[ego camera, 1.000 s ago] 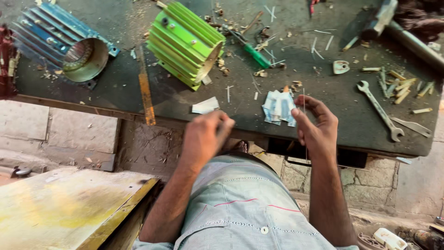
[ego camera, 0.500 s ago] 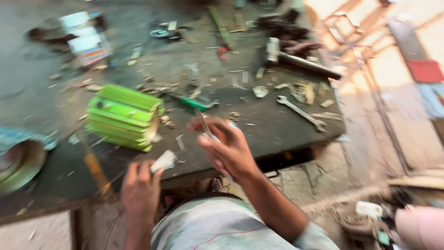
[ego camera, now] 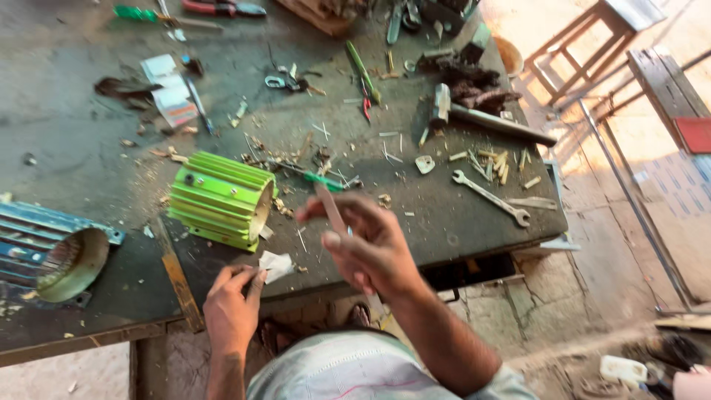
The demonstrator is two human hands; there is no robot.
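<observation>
White paper scrap (ego camera: 275,265) sits pinched in your left hand (ego camera: 233,311) at the bench edge (ego camera: 111,337), below the green finned motor housing (ego camera: 222,200). It looks light and limp; hold it by a corner. Your right hand (ego camera: 370,248) is closed around a thin flat strip (ego camera: 331,211), seemingly stiff, its long axis pointing up and away from you.

The left hand (ego camera: 231,310) is held low at the near left, its fingers curled and pinched together. The right hand (ego camera: 368,244) is raised farther right, fingers bent and closed, with the forearm angled back toward the near right.
</observation>
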